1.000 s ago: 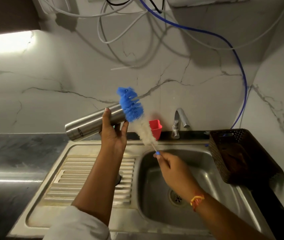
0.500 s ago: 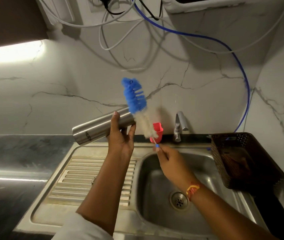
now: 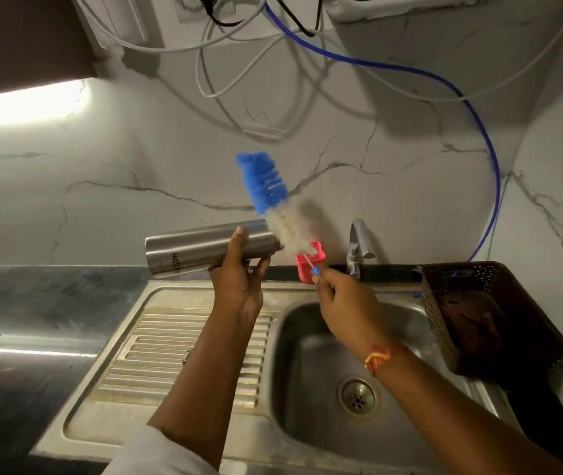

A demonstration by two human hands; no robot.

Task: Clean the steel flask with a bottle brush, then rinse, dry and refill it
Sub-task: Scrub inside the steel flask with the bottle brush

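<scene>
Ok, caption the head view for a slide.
Left hand holds steel flask sideways above sink; right hand pinches bottle brush beside its mouth.

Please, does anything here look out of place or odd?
Yes: loose white cables and a blue tube hang in tangled loops on the wall above the sink. The drainboard grooves look stained brown.

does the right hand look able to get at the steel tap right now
Probably yes: the steel tap stands just beyond the right hand with nothing between, though that hand pinches the blue-and-white bottle brush.
</scene>
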